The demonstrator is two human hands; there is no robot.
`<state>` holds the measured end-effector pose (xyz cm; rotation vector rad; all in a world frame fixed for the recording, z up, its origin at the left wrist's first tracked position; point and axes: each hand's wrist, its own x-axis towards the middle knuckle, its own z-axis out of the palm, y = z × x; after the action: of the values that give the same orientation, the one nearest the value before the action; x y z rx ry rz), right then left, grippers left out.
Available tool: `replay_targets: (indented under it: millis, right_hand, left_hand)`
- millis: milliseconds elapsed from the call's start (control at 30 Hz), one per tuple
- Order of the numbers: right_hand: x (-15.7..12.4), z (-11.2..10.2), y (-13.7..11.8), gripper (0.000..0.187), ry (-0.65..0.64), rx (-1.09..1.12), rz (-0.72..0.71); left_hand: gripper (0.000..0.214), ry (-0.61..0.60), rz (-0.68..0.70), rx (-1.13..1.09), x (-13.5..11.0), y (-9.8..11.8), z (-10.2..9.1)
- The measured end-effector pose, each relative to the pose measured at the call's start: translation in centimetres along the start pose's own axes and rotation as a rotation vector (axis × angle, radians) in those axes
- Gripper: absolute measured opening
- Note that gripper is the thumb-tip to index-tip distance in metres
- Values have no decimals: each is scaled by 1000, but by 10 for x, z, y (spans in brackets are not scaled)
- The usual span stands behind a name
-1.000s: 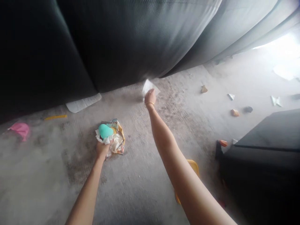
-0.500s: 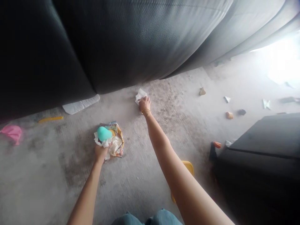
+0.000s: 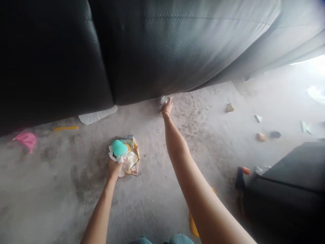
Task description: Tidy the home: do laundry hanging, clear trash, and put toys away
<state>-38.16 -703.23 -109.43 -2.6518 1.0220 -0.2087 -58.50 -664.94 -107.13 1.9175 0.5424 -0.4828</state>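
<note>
My left hand (image 3: 117, 168) is closed around the near left side of a crumpled printed packet (image 3: 137, 156), its fingers mostly hidden. White crumpled tissues (image 3: 130, 161) and a smooth teal rounded thing, perhaps a balloon (image 3: 119, 148), sit in and over the packet. At the foot of the dark sofa, my right hand (image 3: 167, 106) is closed on a white crumpled tissue (image 3: 164, 99) low over the carpet. A thin gold bracelet (image 3: 165, 112) circles the right wrist.
The dark leather sofa (image 3: 162, 54) overhangs the grey carpet (image 3: 88, 203). At left lie a pink balloon-like piece (image 3: 26, 140), a yellow strip (image 3: 65, 128) and a whitish flat pad (image 3: 98, 115). Several small scraps, a brown one (image 3: 230, 107) among them, and a dark furniture block (image 3: 291, 176) are at right.
My right hand has moved forward and right with the tissue, closer to the sofa's base. The left hand still holds the packet. The whole view has shifted somewhat.
</note>
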Motion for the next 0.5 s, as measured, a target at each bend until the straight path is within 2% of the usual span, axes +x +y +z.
replay_targets:
  millis: [67, 233, 367, 500]
  right_hand:
    - [9, 1, -8, 54, -66, -80, -32]
    - [22, -4, -5, 48, -188, -231, -325]
    - [24, -12, -3, 43, -231, -331, -381]
    - [5, -15, -1, 41, -226, -341, -375]
  left_hand:
    - [52, -4, -22, 10, -1, 2, -1]
    - [50, -38, 17, -27, 0, 1, -2]
    - [53, -36, 4, -14, -1, 2, -3]
    - [50, -15, 11, -27, -3, 8, -3]
